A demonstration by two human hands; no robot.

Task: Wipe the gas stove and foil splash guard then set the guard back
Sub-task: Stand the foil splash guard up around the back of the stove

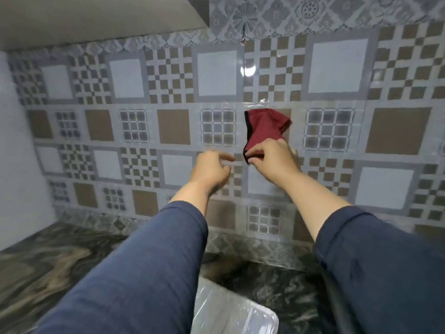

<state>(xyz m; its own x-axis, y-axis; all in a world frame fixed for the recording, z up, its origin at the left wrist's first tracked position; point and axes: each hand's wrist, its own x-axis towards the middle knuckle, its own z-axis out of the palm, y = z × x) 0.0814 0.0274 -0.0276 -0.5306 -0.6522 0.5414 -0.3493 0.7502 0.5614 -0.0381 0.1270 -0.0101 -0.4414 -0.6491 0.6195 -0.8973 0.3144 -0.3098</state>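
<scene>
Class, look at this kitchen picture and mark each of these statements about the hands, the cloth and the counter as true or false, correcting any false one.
1. The right hand holds a red cloth up against the patterned wall. True.
2. The left hand also grips the cloth. False: it is open and apart from the cloth, to its left.
3. Both arms are in dark blue sleeves. True.
4. The cloth is blue with a white edge. False: it is red with a dark edge.
5. A shiny foil sheet lies low on the dark marbled counter. True.
6. A pot stands on the counter. False: none shows.
</scene>
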